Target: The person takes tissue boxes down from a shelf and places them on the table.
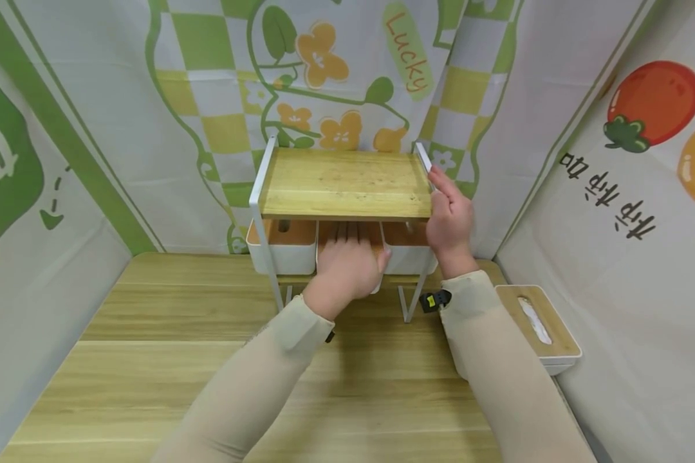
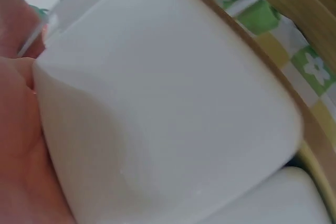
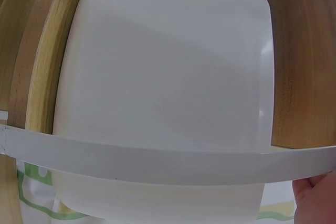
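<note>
A two-tier wooden rack (image 1: pixel 347 183) with white metal side frames stands on the table, with three white boxes with wood-coloured lids side by side beneath its top board. My left hand (image 1: pixel 350 267) lies over the middle box (image 2: pixel 173 93), fingers straight on its lid and thumb out at its right edge; the top board partly hides the fingertips. The left box (image 1: pixel 292 254) and the right box (image 1: pixel 407 257) flank it. My right hand (image 1: pixel 452 222) grips the rack's right side frame (image 3: pixel 157 163), close beside the right box (image 3: pixel 173 66).
A further white tissue box (image 1: pixel 562 341), with a wooden lid and a tissue in its slot, stands at the table's right edge, partly behind my right sleeve. The wooden table (image 1: pixel 168 360) extends in front. Printed cloth walls (image 1: pixel 208 96) enclose the back and sides.
</note>
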Available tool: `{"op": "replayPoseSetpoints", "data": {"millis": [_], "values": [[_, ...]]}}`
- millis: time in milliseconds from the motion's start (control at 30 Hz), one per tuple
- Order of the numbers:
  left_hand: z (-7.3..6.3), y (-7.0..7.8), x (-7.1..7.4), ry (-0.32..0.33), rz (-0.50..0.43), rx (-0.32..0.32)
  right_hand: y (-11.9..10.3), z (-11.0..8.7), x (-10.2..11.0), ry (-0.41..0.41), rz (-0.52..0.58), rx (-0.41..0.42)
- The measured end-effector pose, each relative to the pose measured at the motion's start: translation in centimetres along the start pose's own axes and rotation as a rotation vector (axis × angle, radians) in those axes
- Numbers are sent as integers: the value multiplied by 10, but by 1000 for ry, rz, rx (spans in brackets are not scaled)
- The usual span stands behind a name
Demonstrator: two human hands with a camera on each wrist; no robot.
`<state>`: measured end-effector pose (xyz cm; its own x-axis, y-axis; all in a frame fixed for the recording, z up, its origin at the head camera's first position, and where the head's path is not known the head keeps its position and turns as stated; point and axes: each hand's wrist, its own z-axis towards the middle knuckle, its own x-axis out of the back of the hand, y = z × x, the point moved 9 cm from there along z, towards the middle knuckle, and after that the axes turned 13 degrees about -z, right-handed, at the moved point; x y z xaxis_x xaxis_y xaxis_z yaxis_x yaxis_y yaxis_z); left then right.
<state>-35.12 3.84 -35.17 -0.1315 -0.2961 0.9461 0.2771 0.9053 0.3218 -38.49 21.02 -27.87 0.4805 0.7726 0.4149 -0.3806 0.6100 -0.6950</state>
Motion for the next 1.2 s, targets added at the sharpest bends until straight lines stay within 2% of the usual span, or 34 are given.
{"op": "replayPoseSetpoints", "data": {"millis": [133,367,467,633,933,1200], "values": [[1,1,3,-30,11,-1,0,0,-1,-1,1,-2],[13,-12,-1,-164,-74,96,1,1,-1,0,1,-5],[14,-15,-4,-186,-94,107,1,1,-1,5,-5,-1],[10,-12,-5,-168,-93,83,0,1,0,13,-2,6],[-7,-2,1,-98,-17,51,0,1,0,11,21,-9],[-12,-1,4,-63,-27,22,0,0,0,11,20,-15]]}}
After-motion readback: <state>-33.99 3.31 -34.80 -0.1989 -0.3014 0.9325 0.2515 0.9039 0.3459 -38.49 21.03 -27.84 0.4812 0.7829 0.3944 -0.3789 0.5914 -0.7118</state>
